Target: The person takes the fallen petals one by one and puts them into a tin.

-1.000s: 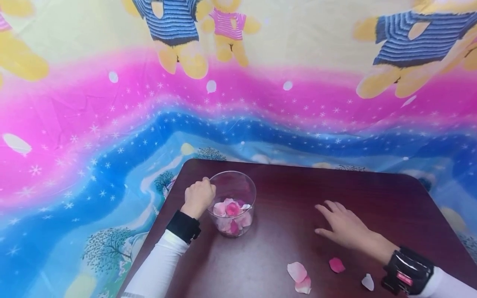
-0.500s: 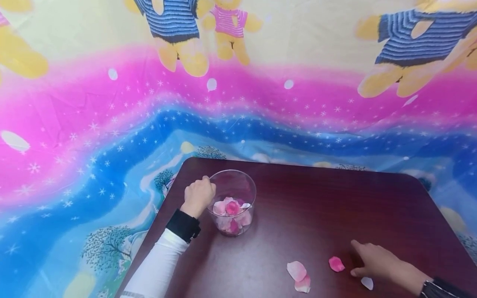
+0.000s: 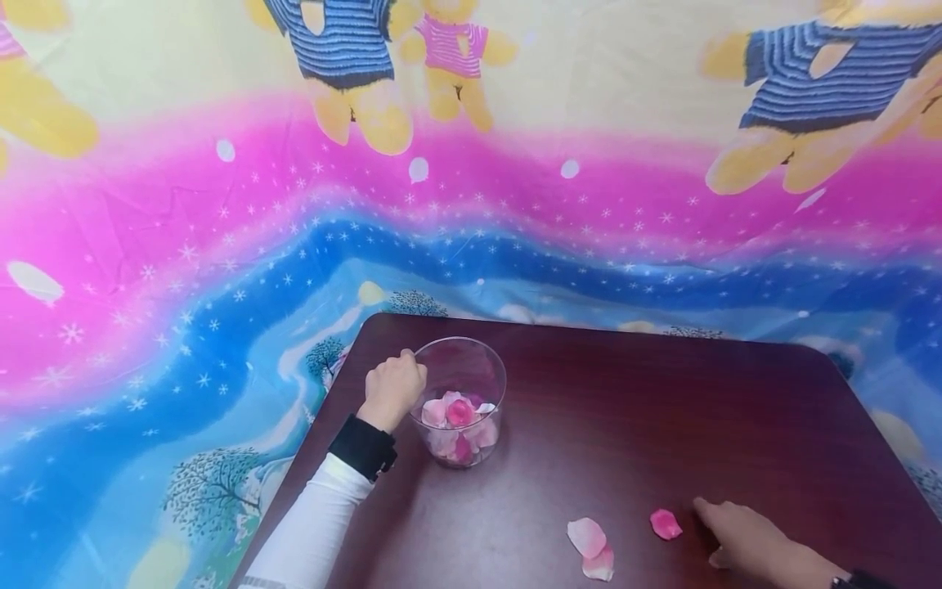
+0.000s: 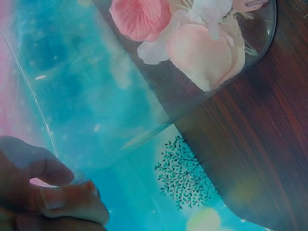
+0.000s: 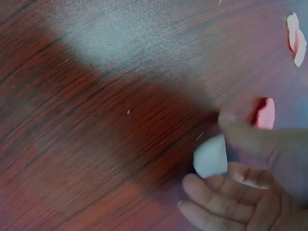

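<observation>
A clear round bowl (image 3: 495, 372) stands at the left of the table, with pink and white petals (image 3: 460, 413) inside. My left hand (image 3: 394, 391) grips its rim from the left side; in the left wrist view the thumb and fingers (image 4: 53, 168) meet at the clear edge. At the lower right, my right hand (image 3: 754, 536) is down at the tabletop. The right wrist view has a white petal (image 5: 211, 158) between that hand's thumb and fingers, at the fingertips. From the head, the hand hides this petal. A bright pink petal (image 3: 666, 524) lies just left of the hand.
Two pale pink petals (image 3: 587, 537) overlap on the dark brown table (image 3: 574, 409), left of the bright pink one. Beyond the table's far edge hangs a cloth (image 3: 515, 196) printed with bears and snowflakes.
My right hand, spread above the table a second ago, has moved right and nearer to me, down over the white petal. My left hand and the bowl stay put.
</observation>
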A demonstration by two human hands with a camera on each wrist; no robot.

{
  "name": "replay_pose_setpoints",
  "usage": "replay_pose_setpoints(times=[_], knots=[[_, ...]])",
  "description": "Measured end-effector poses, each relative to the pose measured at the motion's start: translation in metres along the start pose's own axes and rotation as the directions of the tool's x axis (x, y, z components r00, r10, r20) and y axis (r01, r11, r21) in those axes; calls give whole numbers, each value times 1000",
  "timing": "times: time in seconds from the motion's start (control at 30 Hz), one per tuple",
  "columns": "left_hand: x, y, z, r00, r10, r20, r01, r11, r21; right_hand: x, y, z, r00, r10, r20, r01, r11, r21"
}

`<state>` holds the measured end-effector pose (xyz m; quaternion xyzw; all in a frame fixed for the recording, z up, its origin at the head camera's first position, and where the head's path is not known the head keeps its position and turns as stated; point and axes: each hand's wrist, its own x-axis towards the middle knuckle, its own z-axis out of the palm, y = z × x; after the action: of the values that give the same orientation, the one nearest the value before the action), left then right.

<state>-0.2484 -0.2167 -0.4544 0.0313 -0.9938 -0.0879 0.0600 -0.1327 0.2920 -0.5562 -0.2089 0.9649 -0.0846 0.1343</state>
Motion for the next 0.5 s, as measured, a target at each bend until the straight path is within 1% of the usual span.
replay_pose_setpoints(times=[0.1, 0.17, 0.3, 0.33, 0.37, 0.5], knots=[[0, 0, 0, 1000, 2, -1, -2, 1000, -1, -1, 7, 5, 993, -97, -65, 97, 995, -12], [-1, 0, 0, 1000, 3, 0, -3, 1000, 0, -4, 12, 8, 979, -164, -118, 161, 986, -36], [-1, 1, 1, 1000, 9, -11, -9, 1000, -6, -7, 15, 10, 948, -242, -208, 232, 970, -74], [0, 1, 1, 1000, 9, -12, -9, 1000, -6, -7, 14, 9, 943, -247, -222, 234, 969, -80], [0, 1, 1, 1000, 9, -13, -9, 1000, -7, -7, 13, 9, 944, -238, -228, 226, 971, -80], [0, 0, 1, 1000, 7, -4, -7, 1000, 2, -4, 7, 1, 957, -178, -227, 165, 983, -75]])
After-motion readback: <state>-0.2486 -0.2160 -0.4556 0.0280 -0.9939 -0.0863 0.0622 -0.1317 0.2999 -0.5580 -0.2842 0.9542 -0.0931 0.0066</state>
